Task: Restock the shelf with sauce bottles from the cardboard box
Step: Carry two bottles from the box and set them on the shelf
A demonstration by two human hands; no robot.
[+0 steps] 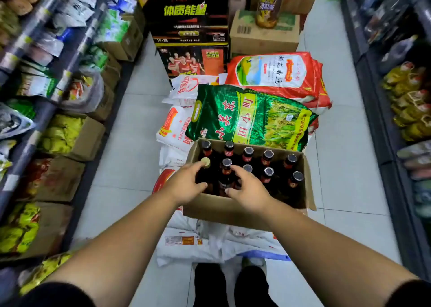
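**Figure: head view of a shop aisle.** An open brown cardboard box (221,210) rests on a heap of white woven sacks (186,246) on the pale tiled floor (130,124). It sits between the left shelf (30,141) of packet goods and the right shelf (369,78), whose stock is blurred. Upright dark glass sauce bottles with red labels and black screw caps (268,155) stand inside the box in two rows. One dark bottle with a gold cap (205,162) stands at the near left corner. The left hand (186,185) reaches over the near wall of the box with its grip half open. Its fingertips are at the gold cap and its thumb lies lower, beside the bottle. Whether it has hold of the gold-capped bottle cannot be told. The right hand (249,190) also has a half-open grip, fingers and thumb curved to either side of a black-capped bottle (226,175) in the near row. Again a firm hold cannot be told. Behind the box lie a green foil rice sack (251,117) and a red-and-white rice sack (277,75), with a black printed drinks carton (189,12) farther back
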